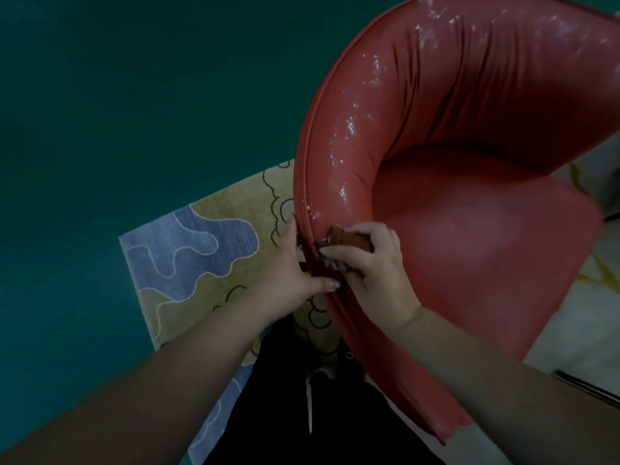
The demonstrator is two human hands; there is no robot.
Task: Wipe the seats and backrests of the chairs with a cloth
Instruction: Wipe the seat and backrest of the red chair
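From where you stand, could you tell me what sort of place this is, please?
Probably a lounge or living room: a red upholstered tub chair stands on a patterned blue-and-tan rug laid over dark teal flooring.

Glossy, smooth red leather-like chair [469, 213] with wet-looking sheen, matt woven patterned rug [201, 250], matt teal floor [117, 112]

Teal floor [100, 112], patterned rug [201, 250] flat on it, red chair [469, 229] partly on rug
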